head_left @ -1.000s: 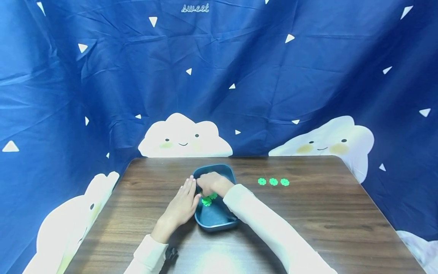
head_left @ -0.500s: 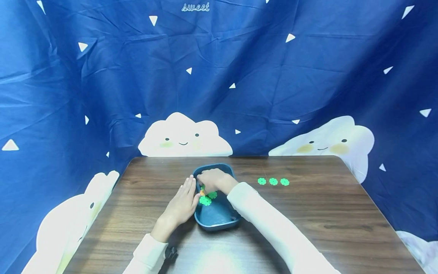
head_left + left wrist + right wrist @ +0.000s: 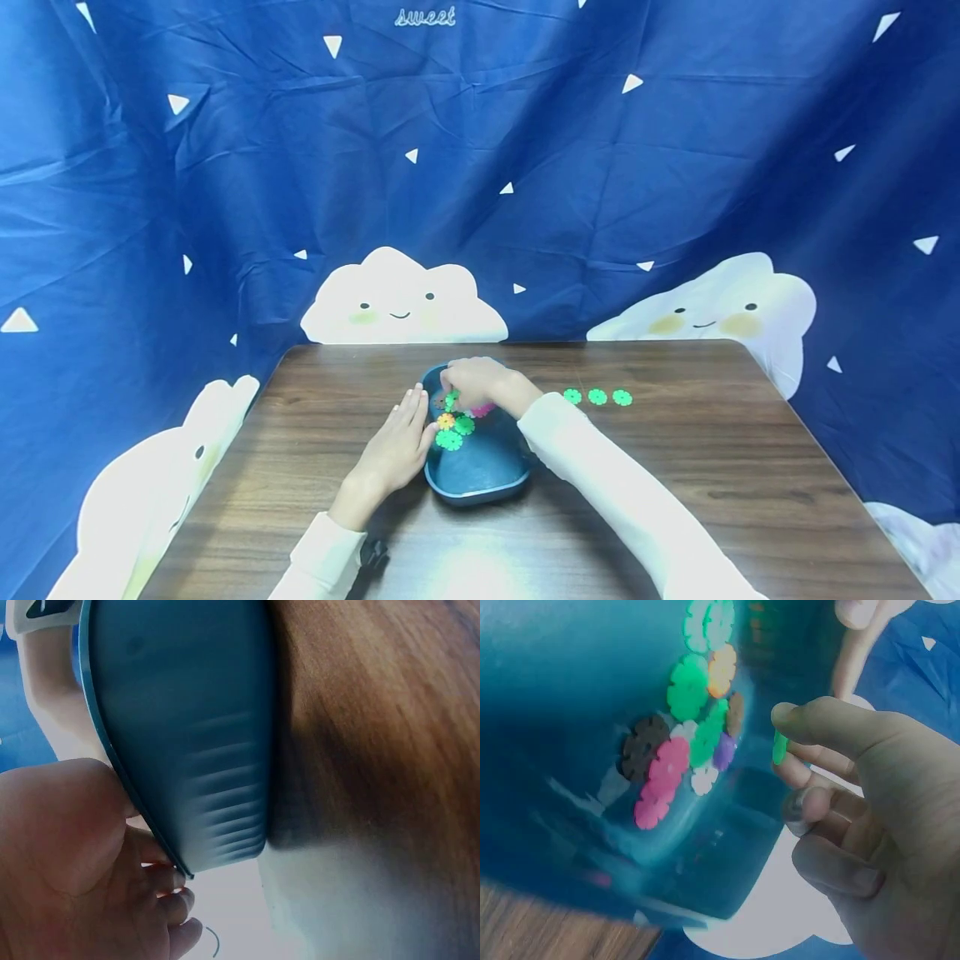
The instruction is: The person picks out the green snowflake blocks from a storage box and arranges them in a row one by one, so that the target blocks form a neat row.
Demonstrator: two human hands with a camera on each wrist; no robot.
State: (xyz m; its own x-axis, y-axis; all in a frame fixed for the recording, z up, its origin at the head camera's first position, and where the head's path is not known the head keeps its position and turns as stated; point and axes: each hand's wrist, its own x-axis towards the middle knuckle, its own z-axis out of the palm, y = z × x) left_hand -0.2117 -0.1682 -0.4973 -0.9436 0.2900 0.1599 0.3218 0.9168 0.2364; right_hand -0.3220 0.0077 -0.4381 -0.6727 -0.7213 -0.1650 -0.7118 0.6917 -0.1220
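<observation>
One green disc (image 3: 779, 747) sits pinched between the thumb and fingers of the right hand (image 3: 480, 385), which hangs over the far end of the tray (image 3: 480, 487). Below it, inside the tray, lies a heap of discs (image 3: 682, 754) in green, orange, pink, purple, white and brown, gathered toward the tray's far left part. In the head view a few of them, green and orange, show just beside the right hand's fingers, with a pink one under the wrist.

The blue tray stands on the wooden surface (image 3: 675, 500), near its middle. The left hand (image 3: 396, 450) lies flat against the tray's left wall, fingers straight and relaxed, gripping nothing; the left wrist view shows its fingertips (image 3: 169, 881) touching the rim.

To the right of the tray, well apart from it, three green discs (image 3: 597, 397) lie in a short row on the surface. Behind the surface hangs a blue cloth (image 3: 525, 167) with white clouds and triangles.
</observation>
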